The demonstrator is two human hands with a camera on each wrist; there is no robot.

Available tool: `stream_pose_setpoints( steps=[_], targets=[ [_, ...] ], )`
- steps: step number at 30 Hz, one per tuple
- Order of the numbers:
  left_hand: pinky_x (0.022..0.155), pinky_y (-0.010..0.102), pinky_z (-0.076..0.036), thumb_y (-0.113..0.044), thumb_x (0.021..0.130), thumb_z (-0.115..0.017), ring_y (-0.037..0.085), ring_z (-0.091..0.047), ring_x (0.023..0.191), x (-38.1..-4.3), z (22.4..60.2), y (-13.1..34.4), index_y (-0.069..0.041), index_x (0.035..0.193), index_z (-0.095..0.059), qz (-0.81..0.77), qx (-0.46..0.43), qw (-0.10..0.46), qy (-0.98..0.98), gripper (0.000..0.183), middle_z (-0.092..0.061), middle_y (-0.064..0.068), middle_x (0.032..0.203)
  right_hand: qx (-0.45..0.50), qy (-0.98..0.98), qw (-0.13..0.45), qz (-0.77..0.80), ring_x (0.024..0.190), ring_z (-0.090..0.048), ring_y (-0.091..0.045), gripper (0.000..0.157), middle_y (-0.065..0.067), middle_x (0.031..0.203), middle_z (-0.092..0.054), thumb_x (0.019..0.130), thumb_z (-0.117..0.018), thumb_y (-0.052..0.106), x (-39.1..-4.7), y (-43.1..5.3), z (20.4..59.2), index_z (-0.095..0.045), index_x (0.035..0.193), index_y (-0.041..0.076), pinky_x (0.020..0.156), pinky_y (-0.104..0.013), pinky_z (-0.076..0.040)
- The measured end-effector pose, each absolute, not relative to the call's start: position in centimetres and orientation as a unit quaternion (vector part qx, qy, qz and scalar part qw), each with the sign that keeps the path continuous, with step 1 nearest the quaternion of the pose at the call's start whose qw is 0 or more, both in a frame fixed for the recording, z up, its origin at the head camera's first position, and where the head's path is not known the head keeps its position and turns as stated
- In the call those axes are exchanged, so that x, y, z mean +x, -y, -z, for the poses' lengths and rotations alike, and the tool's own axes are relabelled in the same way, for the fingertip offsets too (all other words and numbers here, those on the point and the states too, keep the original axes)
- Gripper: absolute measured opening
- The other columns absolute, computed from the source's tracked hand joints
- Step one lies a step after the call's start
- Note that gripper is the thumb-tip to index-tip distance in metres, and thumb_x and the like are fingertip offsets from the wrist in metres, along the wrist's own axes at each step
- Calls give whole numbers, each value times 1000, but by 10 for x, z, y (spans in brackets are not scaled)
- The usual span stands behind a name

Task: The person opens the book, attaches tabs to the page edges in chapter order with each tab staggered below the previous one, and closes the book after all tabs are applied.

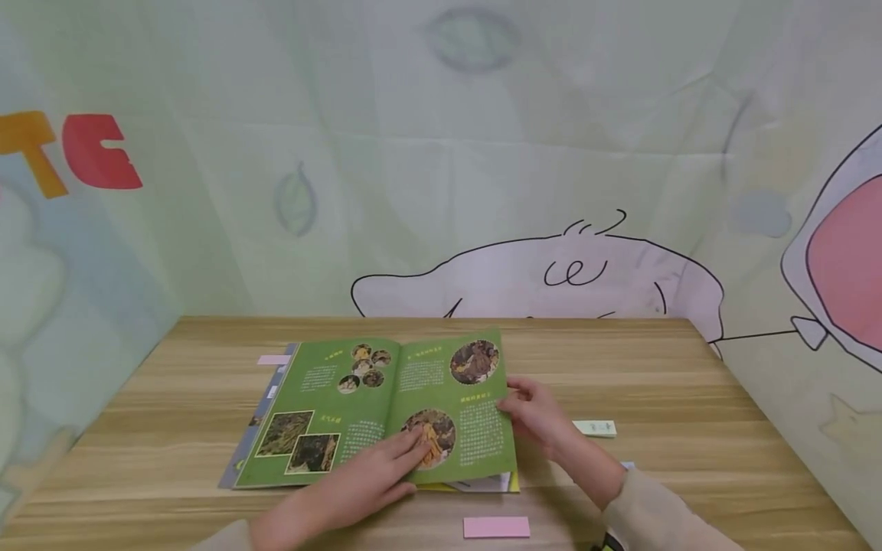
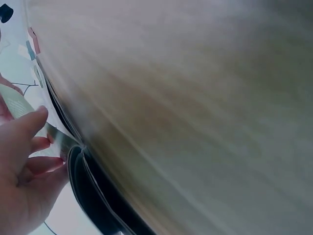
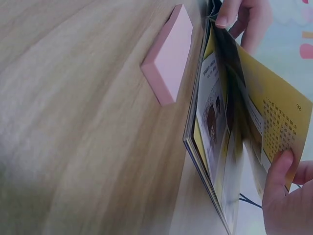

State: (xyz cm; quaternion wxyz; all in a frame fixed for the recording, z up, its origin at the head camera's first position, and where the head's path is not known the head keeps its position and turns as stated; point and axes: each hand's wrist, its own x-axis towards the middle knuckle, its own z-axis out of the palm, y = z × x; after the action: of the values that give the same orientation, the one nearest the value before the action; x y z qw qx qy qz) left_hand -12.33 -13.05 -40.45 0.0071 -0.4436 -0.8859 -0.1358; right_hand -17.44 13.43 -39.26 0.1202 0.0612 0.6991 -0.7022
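Note:
An open book [image 1: 310, 413] with green pages and round photos lies on the wooden table. My left hand [image 1: 358, 478] rests on the lower part of the right-hand page near the spine, fingers extended over a round photo. At that page's outer edge, my right hand [image 1: 540, 417] pinches the page [image 3: 276, 107] between thumb and fingers. The right wrist view shows the page's yellow underside raised away from the pages beneath. The left wrist view has the left hand [image 2: 27, 166] against the book near its spine.
A pink pad of sticky notes [image 1: 496, 527] lies in front of the book. A pale green slip [image 1: 596, 428] with writing is beside the right wrist, and a pink slip [image 1: 273, 360] at the book's upper left. A printed cloth wall [image 1: 241, 268] stands behind the table.

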Motion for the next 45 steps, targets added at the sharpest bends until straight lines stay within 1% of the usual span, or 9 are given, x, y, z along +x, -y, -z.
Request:
stream_pose_setpoints(
  steps=[5, 10, 13, 17, 21, 26, 33, 39, 45],
  targets=[
    [95, 43, -42, -23, 91, -58, 36, -47, 121, -123, 406, 128, 3, 133, -47, 117, -457, 25, 881, 51, -41, 25, 137, 49, -719, 102, 686, 65, -53, -11, 45, -8, 84, -53, 83, -54, -6, -175, -131, 391, -47, 127, -11, 59, -24, -50],
    [97, 44, -40, -24, 90, -60, 35, -47, 121, -127, 402, 128, 4, 129, -51, 180, -426, -44, 886, 49, -43, 24, 136, 20, -753, 84, 652, 78, -58, -15, 47, -13, 99, -59, 84, -59, 0, -175, -125, 390, -49, 129, -8, 64, -30, -54],
    [99, 48, -37, -25, 91, -58, 36, -45, 123, -133, 397, 129, 4, 127, -53, 251, -384, -101, 883, 47, -46, 23, 135, -21, -769, 84, 633, 86, -59, -19, 50, -17, 108, -59, 86, -61, 4, -174, -120, 390, -47, 132, -6, 67, -35, -55],
    [96, 49, -40, -21, 93, -56, 36, -48, 120, -142, 395, 130, 6, 126, -53, 358, -332, -148, 860, 42, -52, 21, 129, -83, -786, 84, 606, 80, -59, -19, 51, -18, 107, -59, 86, -63, 7, -174, -112, 391, -47, 133, -3, 64, -34, -55],
    [87, 43, -48, -17, 94, -55, 36, -54, 111, -148, 393, 126, 10, 124, -52, 485, -257, -177, 817, 41, -55, 24, 123, -127, -816, 68, 560, 72, -58, -17, 49, -16, 102, -60, 85, -65, 11, -174, -104, 390, -51, 131, 1, 59, -30, -55],
    [88, 41, -49, -17, 95, -52, 37, -54, 110, -155, 384, 115, 14, 129, -42, 620, -131, -207, 745, 47, -52, 29, 122, -176, -852, 23, 493, 72, -56, -15, 48, -15, 99, -62, 84, -68, 17, -173, -96, 391, -55, 128, 1, 55, -26, -50],
    [93, 40, -45, -15, 94, -54, 25, -58, 104, -163, 379, 101, 10, 136, -31, 715, -49, -222, 661, 55, -52, 27, 121, -205, -870, -21, 447, 74, -56, -17, 46, -7, 96, -60, 82, -71, 21, -169, -83, 390, -59, 124, 5, 58, -23, -48],
    [84, 32, -51, -12, 91, -57, 15, -63, 85, -165, 378, 92, 8, 138, -27, 736, -13, -209, 644, 58, -59, 22, 109, -221, -870, -55, 437, 73, -55, -17, 46, -5, 91, -60, 78, -73, 21, -168, -73, 392, -62, 120, 5, 58, -22, -46],
    [77, 26, -52, -8, 92, -55, 13, -61, 81, -166, 378, 94, 8, 138, -27, 736, -12, -208, 644, 57, -60, 17, 104, -227, -869, -61, 435, 77, -54, -16, 51, -3, 92, -60, 78, -74, 31, -167, -69, 394, -62, 119, 5, 62, -23, -46]
  ],
)
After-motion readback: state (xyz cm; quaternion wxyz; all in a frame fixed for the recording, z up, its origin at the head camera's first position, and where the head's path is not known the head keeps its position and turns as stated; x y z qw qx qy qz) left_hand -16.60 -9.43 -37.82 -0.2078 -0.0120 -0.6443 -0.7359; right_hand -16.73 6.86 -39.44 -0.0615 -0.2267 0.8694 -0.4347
